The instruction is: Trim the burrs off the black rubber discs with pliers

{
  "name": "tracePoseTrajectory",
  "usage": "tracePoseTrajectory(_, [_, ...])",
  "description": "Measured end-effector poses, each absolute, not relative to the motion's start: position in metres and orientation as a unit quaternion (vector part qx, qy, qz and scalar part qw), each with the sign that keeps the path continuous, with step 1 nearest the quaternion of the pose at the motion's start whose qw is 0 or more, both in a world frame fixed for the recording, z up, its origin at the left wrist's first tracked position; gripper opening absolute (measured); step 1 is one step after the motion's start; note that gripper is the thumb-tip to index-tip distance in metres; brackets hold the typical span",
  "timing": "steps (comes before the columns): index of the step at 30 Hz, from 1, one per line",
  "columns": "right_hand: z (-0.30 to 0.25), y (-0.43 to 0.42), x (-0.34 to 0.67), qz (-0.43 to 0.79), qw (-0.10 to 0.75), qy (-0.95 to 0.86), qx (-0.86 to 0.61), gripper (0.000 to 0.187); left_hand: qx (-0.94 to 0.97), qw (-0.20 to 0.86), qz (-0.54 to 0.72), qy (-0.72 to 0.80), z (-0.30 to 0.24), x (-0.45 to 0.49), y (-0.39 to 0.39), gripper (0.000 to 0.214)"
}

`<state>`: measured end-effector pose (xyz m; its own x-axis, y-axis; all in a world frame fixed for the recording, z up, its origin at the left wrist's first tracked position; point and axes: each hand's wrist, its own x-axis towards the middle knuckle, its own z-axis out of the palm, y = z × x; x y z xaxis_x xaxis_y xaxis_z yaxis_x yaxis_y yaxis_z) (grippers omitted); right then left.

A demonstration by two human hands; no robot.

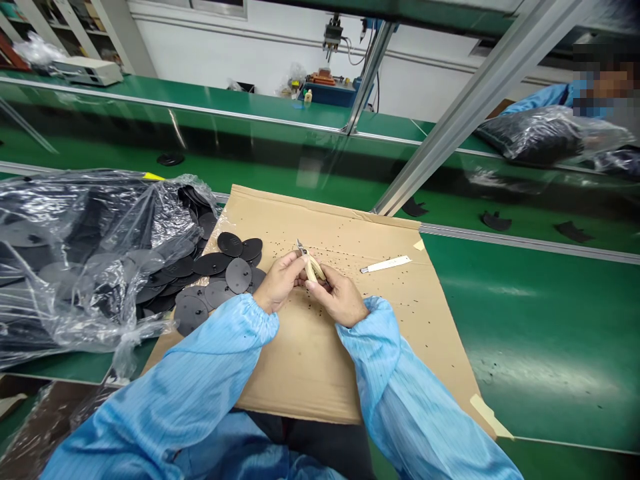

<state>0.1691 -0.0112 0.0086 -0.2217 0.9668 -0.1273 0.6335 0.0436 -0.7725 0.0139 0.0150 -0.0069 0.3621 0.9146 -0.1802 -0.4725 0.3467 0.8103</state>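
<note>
Your fingers hide much of the small cream-handled metal cutters (312, 265); only the pale handles and grey tip show. Your left hand (281, 281) and right hand (339, 298) both clasp them over the brown cardboard sheet (310, 353).

Bright overhead light, green bench (550, 347) glare, wide-angle edge bending

Left hand (280, 280), right hand (341, 301) (touching, curled)

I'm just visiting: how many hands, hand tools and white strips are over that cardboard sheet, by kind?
Hands: 2, the left hand and the right hand
Hand tools: 1, a cream-handled cutter
White strips: 1, the white strip
Total: 4
</note>
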Motion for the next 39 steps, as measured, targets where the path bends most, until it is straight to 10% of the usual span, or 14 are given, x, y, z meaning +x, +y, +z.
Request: tracePoseTrajectory(39, [0.002,-0.011,0.172,0.38,0.222,-0.691,-0.574,0.065,0.321,0.77,0.437,0.336,0.002,0.014,0.013,0.071])
